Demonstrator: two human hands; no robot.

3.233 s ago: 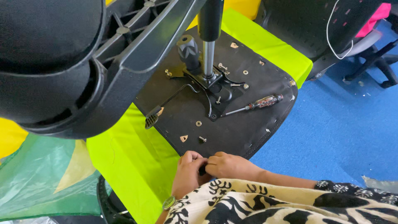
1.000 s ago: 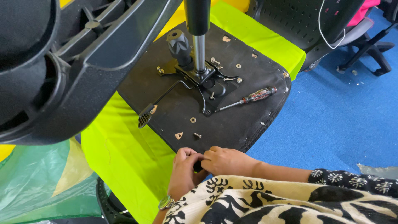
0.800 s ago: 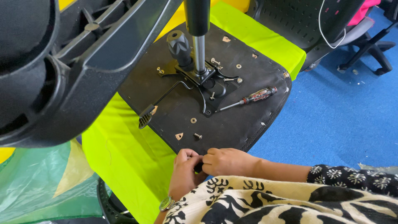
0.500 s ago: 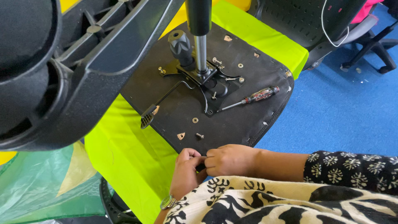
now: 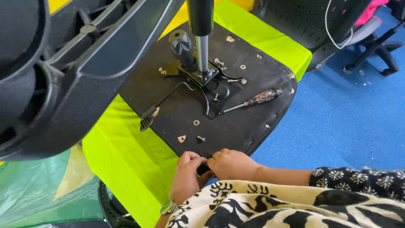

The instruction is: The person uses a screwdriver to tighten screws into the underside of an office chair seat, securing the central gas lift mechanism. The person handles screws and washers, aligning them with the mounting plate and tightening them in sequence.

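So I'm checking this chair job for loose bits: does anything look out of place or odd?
Yes. Loose hardware lies scattered on the upturned black seat base: a screw and a washer near the front edge. A screwdriver lies loose beside the metal mechanism plate. Both hands, left hand and right hand, meet at the seat's near edge.

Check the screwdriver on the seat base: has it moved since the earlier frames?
No. The screwdriver lies where it did, tip toward the metal mechanism plate; only the camera shifted.
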